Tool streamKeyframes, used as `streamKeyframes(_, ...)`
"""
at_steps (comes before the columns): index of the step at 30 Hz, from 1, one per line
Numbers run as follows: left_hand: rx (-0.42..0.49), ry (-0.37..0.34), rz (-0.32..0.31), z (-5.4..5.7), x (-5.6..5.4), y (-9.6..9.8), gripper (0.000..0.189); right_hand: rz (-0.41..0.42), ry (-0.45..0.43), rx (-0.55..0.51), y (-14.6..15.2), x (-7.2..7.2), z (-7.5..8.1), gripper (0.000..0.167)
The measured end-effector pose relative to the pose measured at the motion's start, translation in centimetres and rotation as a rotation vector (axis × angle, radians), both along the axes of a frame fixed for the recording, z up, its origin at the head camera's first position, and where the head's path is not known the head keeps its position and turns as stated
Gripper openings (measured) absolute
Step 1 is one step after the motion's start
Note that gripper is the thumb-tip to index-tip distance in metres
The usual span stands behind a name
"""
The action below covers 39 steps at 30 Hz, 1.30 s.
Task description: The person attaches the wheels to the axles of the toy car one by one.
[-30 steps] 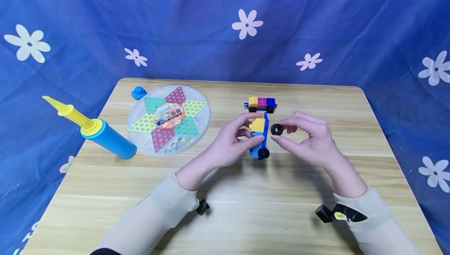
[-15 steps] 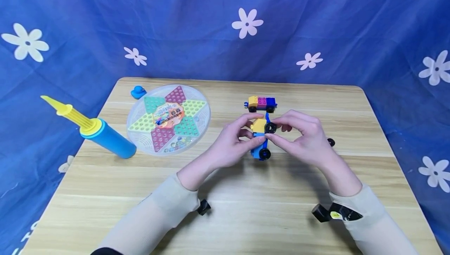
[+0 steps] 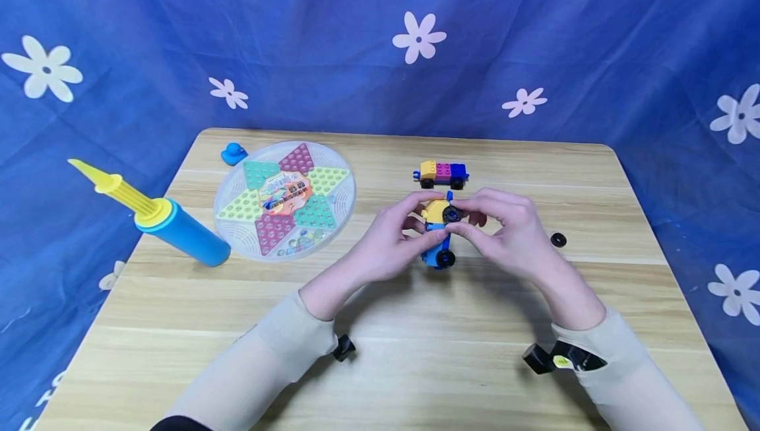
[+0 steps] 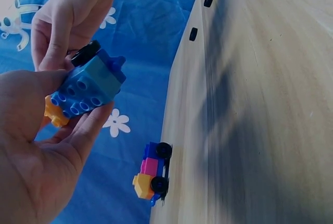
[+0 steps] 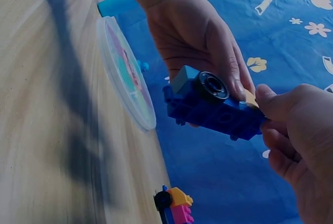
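My left hand (image 3: pixel 394 239) grips a toy block car (image 3: pixel 432 256) by its body, above the table. The car has a yellow block, a light blue block (image 4: pixel 93 86) and a dark blue base (image 5: pixel 208 117). One black wheel (image 3: pixel 445 259) sits on the base's near end, toward me. At the far end, the thumb and fingers of my right hand (image 3: pixel 507 233) hold a second black wheel (image 3: pixel 452 214) against the base's side. Whether it is fully seated I cannot tell. In the right wrist view, my right fingers hide that wheel.
Another block car (image 3: pixel 442 173) stands behind the hands. One loose wheel (image 3: pixel 558 239) lies at right; the left wrist view shows two, including a farther wheel (image 4: pixel 208 0). A Chinese checkers board (image 3: pixel 285 246), a blue duck (image 3: pixel 233 154) and a hand pump (image 3: pixel 184 233) are at left.
My right hand has moved left, bringing the wheel from beside the car onto the base's side. A loose wheel at right has come out from behind that hand. The left hand keeps its grip.
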<state>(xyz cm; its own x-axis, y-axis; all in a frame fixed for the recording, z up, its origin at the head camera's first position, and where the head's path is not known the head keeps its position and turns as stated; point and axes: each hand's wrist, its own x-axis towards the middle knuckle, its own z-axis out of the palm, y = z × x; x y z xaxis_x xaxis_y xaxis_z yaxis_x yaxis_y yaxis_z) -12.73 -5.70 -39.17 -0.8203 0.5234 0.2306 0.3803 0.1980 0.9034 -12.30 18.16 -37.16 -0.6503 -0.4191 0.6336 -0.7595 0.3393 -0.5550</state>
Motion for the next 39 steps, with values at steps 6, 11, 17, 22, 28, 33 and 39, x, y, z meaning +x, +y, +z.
streamKeyframes(6,0.016,0.004,0.022,-0.1,0.1,0.0,0.049,0.106,-0.183,-0.166,-0.1,-0.2,-0.9,0.039)
streamKeyframes(11,0.026,0.001,0.011,-0.1,0.3,-0.1,0.048,0.131,-0.347,-0.320,-0.2,-0.1,-1.5,0.028)
streamKeyframes(17,0.064,-0.029,-0.003,-0.1,0.4,-0.1,0.049,0.088,-0.470,-0.389,-0.3,-0.1,-1.6,0.011)
streamKeyframes(22,0.077,-0.011,-0.016,-0.2,0.6,-0.1,0.050,0.096,-0.529,-0.428,-0.5,-0.1,-1.6,0.010)
streamKeyframes(28,0.101,0.001,-0.017,-0.2,0.7,-0.1,0.050,0.110,-0.548,-0.469,-0.6,-0.2,-1.7,0.010)
streamKeyframes(33,0.131,-0.052,-0.015,-0.3,0.8,-0.1,0.051,0.134,-0.511,-0.454,-0.5,-0.1,-1.9,0.012)
streamKeyframes(39,0.153,-0.083,0.011,-0.5,0.9,0.0,0.052,0.118,-0.484,-0.434,-1.3,-0.2,-2.0,0.008)
